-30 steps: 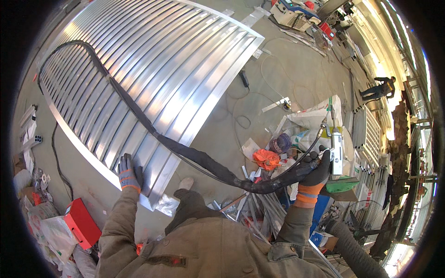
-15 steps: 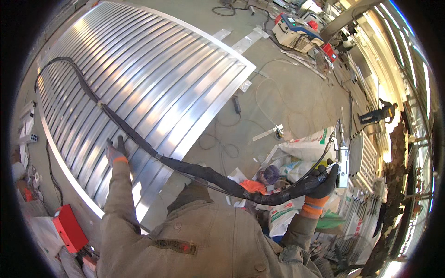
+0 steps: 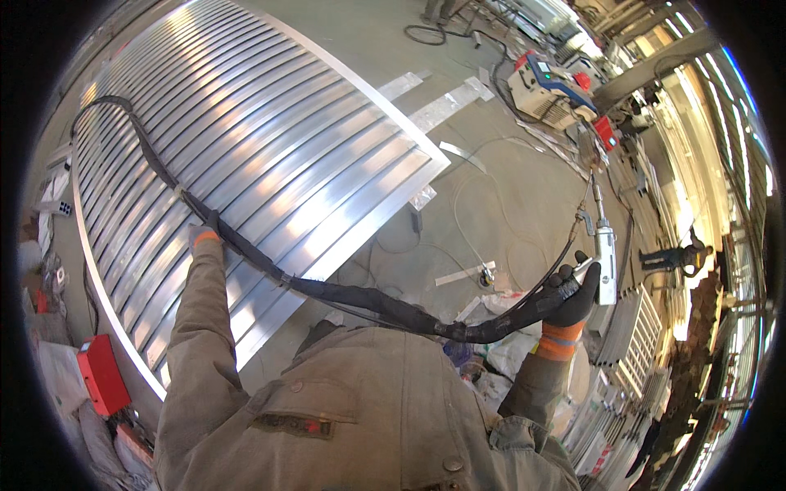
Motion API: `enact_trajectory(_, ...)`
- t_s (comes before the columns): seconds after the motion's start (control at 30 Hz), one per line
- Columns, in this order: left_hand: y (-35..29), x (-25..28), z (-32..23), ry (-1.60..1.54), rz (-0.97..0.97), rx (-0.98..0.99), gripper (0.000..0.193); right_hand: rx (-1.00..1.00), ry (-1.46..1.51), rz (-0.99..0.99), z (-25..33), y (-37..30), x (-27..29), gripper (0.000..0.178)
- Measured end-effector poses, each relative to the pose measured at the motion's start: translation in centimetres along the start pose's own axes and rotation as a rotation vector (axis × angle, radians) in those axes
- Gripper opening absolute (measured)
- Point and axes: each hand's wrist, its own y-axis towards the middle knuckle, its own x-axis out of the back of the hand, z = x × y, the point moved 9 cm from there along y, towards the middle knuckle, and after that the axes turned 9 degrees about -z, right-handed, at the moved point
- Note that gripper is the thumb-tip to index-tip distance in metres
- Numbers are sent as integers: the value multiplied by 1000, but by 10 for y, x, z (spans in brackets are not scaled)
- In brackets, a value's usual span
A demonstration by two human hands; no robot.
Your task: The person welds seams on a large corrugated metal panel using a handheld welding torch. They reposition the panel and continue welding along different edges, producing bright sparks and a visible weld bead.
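Observation:
My right hand [image 3: 573, 296], in a dark glove with an orange cuff, is closed round the grip of a white and silver welding gun [image 3: 605, 266], its thin nozzle pointing up and away. A thick black-sleeved cable [image 3: 360, 300] runs from the gun across my front. It lies on over a large silver slatted metal panel [image 3: 327, 184] and loops at the panel's far left. My left hand [image 3: 205, 231], gloved with an orange cuff, is at this cable over the panel, its fingers against and partly behind it. They seem closed on it.
A white and blue machine [image 3: 544, 92] stands at the far right. Metal strips [image 3: 450, 105] stick out beyond the panel, and thin cables lie on the floor. At left is a red box [image 3: 103, 375]. A slatted frame [image 3: 634, 331] and another person [image 3: 679, 258] are at right.
My left hand, spread below the cable before, has come up to it and closed in. My right hand has raised the welding gun slightly. The view has shifted.

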Motion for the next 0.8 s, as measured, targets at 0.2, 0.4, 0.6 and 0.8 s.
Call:
enact_trajectory(0.2, -28, -83, -55, -157, 43, -48, 46, 16, -155, 171, -20, 128, -71, 39)
enact_trajectory(0.4, -157, -147, -133, -304, -53, 22, 45, 125, -498, 564, -13, 266, -166, 40)
enact_trajectory(0.6, -343, -199, -200, -310, 128, 254, 72, 194, -948, 1032, -51, 345, -253, 32)
enact_trajectory(0.8, -464, -225, -256, -374, 196, 179, 62, 97, -1154, 1451, -114, 327, -260, 34)
